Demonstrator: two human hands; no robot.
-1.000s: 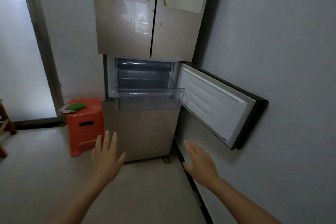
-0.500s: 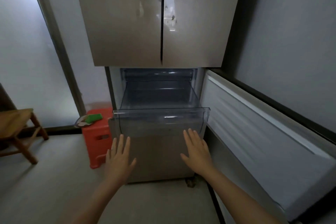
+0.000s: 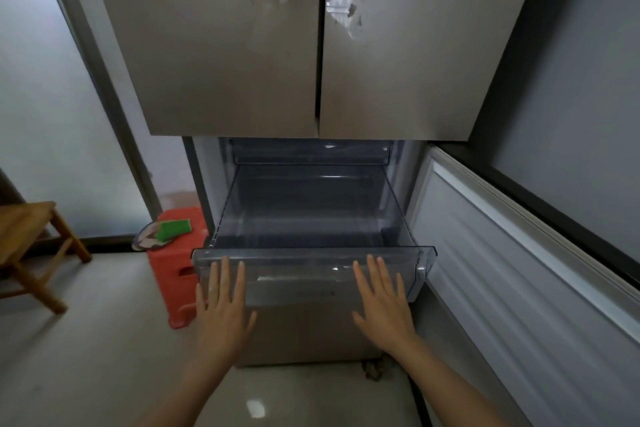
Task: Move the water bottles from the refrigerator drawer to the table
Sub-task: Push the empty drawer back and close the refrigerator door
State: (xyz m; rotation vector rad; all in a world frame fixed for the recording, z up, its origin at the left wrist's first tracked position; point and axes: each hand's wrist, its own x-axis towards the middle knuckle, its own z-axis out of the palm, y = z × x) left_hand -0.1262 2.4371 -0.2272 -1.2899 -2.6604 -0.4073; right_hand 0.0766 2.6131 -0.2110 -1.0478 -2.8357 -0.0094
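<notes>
Both forearms reach forward and slightly up from the bottom edge of the view, palms turned away toward the refrigerator (image 3: 311, 45). The left hand (image 3: 223, 308) is flat, its fingers (image 3: 227, 274) straight and close together with the thumb angled out to the right; the tips lie over the left part of the drawer (image 3: 311, 218) front. The right hand (image 3: 382, 305) mirrors it, fingers (image 3: 372, 274) spread a little wider, thumb pointing left, tips over the right part of the same panel. Neither hand grips anything; whether the fingertips actually touch the plastic cannot be told.

The drawer is clear, glossy plastic, box-shaped, pulled out from under the two closed brushed-metal upper doors. No water bottles show inside it. To the right, the lower door (image 3: 519, 253) stands swung open, its white ribbed inner lining facing up. Left of the refrigerator sits a red plastic stool (image 3: 173, 281) carrying a green item (image 3: 173, 229), and farther left a wooden chair (image 3: 31, 236) stands on the pale, smooth floor (image 3: 86, 357).
</notes>
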